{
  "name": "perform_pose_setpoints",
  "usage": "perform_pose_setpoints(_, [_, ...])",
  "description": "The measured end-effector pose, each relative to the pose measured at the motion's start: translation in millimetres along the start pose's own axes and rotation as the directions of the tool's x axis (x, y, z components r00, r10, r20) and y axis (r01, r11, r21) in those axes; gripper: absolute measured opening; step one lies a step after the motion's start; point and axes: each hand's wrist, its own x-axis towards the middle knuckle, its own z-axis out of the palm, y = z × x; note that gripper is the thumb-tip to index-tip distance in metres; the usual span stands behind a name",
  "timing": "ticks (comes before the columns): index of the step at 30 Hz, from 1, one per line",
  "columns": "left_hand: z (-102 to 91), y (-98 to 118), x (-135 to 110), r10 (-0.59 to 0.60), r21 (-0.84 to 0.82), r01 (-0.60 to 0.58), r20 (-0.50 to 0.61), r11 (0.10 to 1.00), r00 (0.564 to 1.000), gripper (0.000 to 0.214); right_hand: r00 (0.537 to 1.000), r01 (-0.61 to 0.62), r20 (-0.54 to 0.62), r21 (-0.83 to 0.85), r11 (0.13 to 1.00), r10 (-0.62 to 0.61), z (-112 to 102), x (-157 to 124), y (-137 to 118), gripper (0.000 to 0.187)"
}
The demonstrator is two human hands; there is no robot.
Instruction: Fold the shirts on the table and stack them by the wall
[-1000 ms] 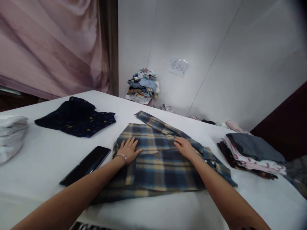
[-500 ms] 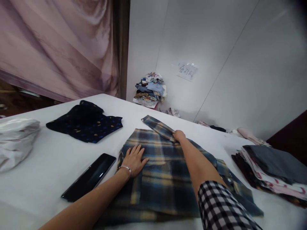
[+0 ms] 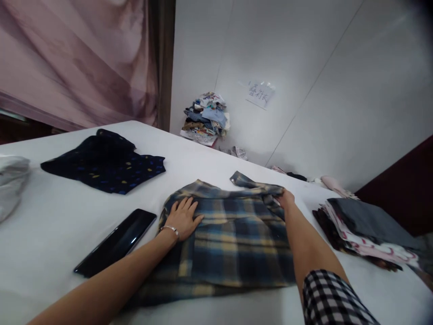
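A plaid shirt (image 3: pixel 233 239) in dark blue, yellow and grey lies partly folded on the white table. My left hand (image 3: pixel 182 218) rests flat on its left part, fingers spread. At the shirt's upper right edge, my right hand (image 3: pixel 286 198) pinches the plaid cloth, lifting a bunched part with a sleeve. The sleeve's cuff (image 3: pixel 238 178), with a pale button, points left along the far side of the shirt. Just left of my left hand lies a shiny black phone-like slab (image 3: pixel 117 241).
A dark navy patterned garment (image 3: pixel 108 162) lies at the far left, with whitish cloth (image 3: pixel 11 185) at the left edge. On the right stands a stack of folded clothes (image 3: pixel 368 230). Beyond the white table (image 3: pixel 189 153), a clothes pile (image 3: pixel 206 118) leans by the wall.
My right hand has moved right, pulling the sleeve and upper right edge of the shirt with it. My left hand stays flat on the shirt. The view has shifted slightly.
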Motion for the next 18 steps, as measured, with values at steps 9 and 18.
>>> perform_pose_setpoints(9, [-36.8,-3.1,54.9,0.060,-0.042,-0.062,-0.061,0.997,0.996,0.047,0.985,-0.157,0.076,0.051,0.986,0.153,-9.9,-13.9,26.3,0.024])
perform_pose_setpoints(18, [-19.7,-5.2,135.5,0.073,0.096,-0.083,0.098,0.992,0.993,0.038,0.991,-0.081,0.116,0.123,0.989,0.066,14.6,-5.5,-5.7,0.016])
